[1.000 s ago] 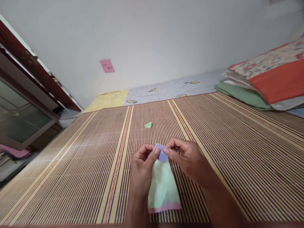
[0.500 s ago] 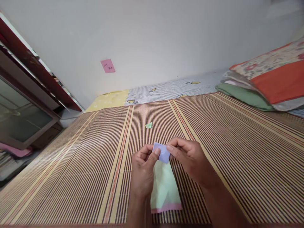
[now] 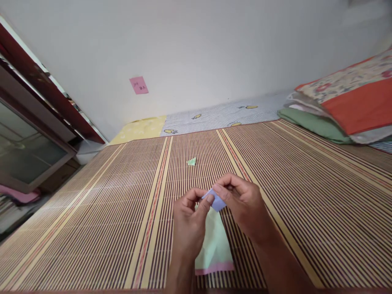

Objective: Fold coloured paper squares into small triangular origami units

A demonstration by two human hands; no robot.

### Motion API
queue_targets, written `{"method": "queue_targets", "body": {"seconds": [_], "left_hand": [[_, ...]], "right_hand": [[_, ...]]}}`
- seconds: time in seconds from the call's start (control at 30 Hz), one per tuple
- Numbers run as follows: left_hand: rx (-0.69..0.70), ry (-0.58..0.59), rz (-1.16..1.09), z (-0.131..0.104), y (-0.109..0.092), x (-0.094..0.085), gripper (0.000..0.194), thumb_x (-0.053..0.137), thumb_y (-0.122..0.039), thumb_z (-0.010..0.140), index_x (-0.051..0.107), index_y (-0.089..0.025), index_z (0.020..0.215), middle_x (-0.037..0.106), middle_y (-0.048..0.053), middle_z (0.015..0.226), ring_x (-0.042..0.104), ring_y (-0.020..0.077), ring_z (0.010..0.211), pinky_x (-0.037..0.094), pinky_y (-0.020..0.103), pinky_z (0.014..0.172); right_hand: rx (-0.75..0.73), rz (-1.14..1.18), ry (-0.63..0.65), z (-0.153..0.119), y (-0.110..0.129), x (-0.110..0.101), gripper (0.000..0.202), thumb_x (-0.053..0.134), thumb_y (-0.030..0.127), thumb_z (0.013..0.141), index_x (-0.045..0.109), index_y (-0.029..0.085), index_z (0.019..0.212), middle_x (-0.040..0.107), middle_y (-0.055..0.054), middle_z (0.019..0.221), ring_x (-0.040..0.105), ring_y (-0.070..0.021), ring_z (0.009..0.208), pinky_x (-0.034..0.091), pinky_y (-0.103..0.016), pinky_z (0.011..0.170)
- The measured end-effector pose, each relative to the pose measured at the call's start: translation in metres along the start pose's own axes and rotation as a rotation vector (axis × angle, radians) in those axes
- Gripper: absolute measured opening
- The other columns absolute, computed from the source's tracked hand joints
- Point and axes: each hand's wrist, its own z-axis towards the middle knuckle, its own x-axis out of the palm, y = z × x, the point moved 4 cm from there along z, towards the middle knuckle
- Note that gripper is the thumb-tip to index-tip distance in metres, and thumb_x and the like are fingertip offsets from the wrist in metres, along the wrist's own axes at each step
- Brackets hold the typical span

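Observation:
Between my two hands is a small folded piece of purple paper [image 3: 217, 203], held above the striped mat. My left hand [image 3: 191, 216] pinches its left side, the thumb lying across the front. At the upper edge, my right hand [image 3: 241, 200] grips it with thumb and forefinger; the other fingers curl in. Below the hands lies a light green paper pad [image 3: 216, 245] with a pink strip along its near end, its far end partly covered. Farther off, a small folded piece of green paper [image 3: 192, 161] rests on the mat.
A striped bamboo mat [image 3: 101, 220] covers the bed. Stacked bedding [image 3: 361, 106] in orange, floral and green stands at the right. Behind is a white wall with a pink note [image 3: 139, 85]. A glass-fronted cabinet [image 3: 27, 143] is at the left.
Both hands have shifted slightly right with the purple paper, which is now turned and more covered by the fingers. My right fingertips have moved to its upper edge.

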Motion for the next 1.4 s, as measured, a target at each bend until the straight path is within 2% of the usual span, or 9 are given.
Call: {"method": "queue_targets", "body": {"seconds": [0.17,0.37,0.6,0.87,0.97,1.13,1.27,1.33,1.4], "left_hand": [[0.000,0.050,-0.036,0.000,-0.004,-0.001,0.025,0.069,-0.038,0.091,0.073,-0.017,0.078,0.061,0.001,0.070,0.052,0.0137,0.069,0.043,0.024,0.065],[-0.075,0.165,-0.078,0.001,-0.003,0.000,0.024,0.076,-0.039,0.086,0.070,-0.017,0.080,0.063,0.002,0.075,0.055,0.0150,0.073,0.044,0.025,0.069],[-0.035,-0.014,-0.151,0.004,0.003,-0.008,0.022,0.077,-0.035,0.084,0.068,-0.016,0.077,0.063,0.001,0.074,0.056,0.0143,0.072,0.044,0.025,0.070],[-0.048,0.023,-0.083,0.005,0.002,-0.016,0.021,0.078,-0.035,0.084,0.070,-0.017,0.078,0.063,0.001,0.070,0.055,0.0136,0.067,0.042,0.024,0.064],[-0.059,0.035,-0.105,0.005,0.002,-0.020,0.022,0.078,-0.035,0.084,0.069,-0.017,0.076,0.061,-0.001,0.068,0.053,0.0119,0.064,0.041,0.023,0.062],[-0.114,0.175,-0.109,0.006,0.005,-0.017,0.022,0.082,-0.033,0.079,0.070,-0.015,0.074,0.063,0.001,0.068,0.054,0.0118,0.064,0.041,0.023,0.062],[-0.068,-0.014,-0.191,0.009,0.007,-0.018,0.020,0.082,-0.029,0.080,0.069,-0.016,0.072,0.064,0.000,0.066,0.053,0.0096,0.062,0.041,0.020,0.061],[-0.048,-0.130,-0.314,0.010,0.009,-0.015,0.020,0.085,-0.028,0.076,0.069,-0.016,0.073,0.063,-0.002,0.065,0.051,0.0084,0.059,0.042,0.019,0.060],[-0.059,-0.179,-0.450,0.010,0.011,-0.009,0.024,0.088,-0.028,0.070,0.068,-0.017,0.074,0.062,-0.003,0.063,0.051,0.0082,0.058,0.044,0.019,0.061]], "right_hand": [[0.068,0.148,-0.001,0.001,-0.007,-0.003,0.022,0.070,0.036,0.089,0.064,0.019,0.076,0.058,0.003,0.066,0.053,-0.0114,0.059,0.043,-0.024,0.054],[0.094,0.138,0.123,0.003,-0.006,0.000,0.020,0.073,0.033,0.089,0.068,0.018,0.077,0.060,0.002,0.067,0.054,-0.0117,0.061,0.043,-0.024,0.057],[0.134,0.097,0.191,0.002,-0.018,0.005,0.020,0.074,0.035,0.087,0.064,0.019,0.080,0.054,0.004,0.069,0.049,-0.0121,0.065,0.038,-0.025,0.058],[0.053,-0.100,0.290,0.000,-0.005,0.008,0.022,0.065,0.024,0.088,0.058,0.019,0.069,0.048,0.004,0.065,0.043,-0.0126,0.063,0.034,-0.027,0.056],[0.044,-0.094,0.285,-0.001,-0.004,0.006,0.022,0.062,0.026,0.090,0.060,0.019,0.070,0.049,0.004,0.065,0.045,-0.0126,0.062,0.034,-0.027,0.056],[0.070,-0.016,0.188,0.002,-0.007,-0.003,0.032,0.059,0.035,0.096,0.058,0.019,0.068,0.048,0.004,0.062,0.044,-0.0117,0.058,0.035,-0.026,0.052],[0.080,0.139,0.087,0.006,-0.011,-0.008,0.020,0.068,0.040,0.091,0.068,0.020,0.089,0.068,-0.002,0.079,0.063,-0.0155,0.072,0.052,-0.028,0.066],[0.110,0.208,0.117,0.005,-0.016,-0.001,0.024,0.077,0.038,0.084,0.070,0.020,0.098,0.073,-0.004,0.089,0.069,-0.0185,0.081,0.056,-0.032,0.075],[0.100,0.178,0.135,0.003,-0.017,0.007,0.021,0.079,0.034,0.082,0.070,0.020,0.095,0.074,-0.004,0.087,0.069,-0.0191,0.081,0.056,-0.033,0.076]]}}
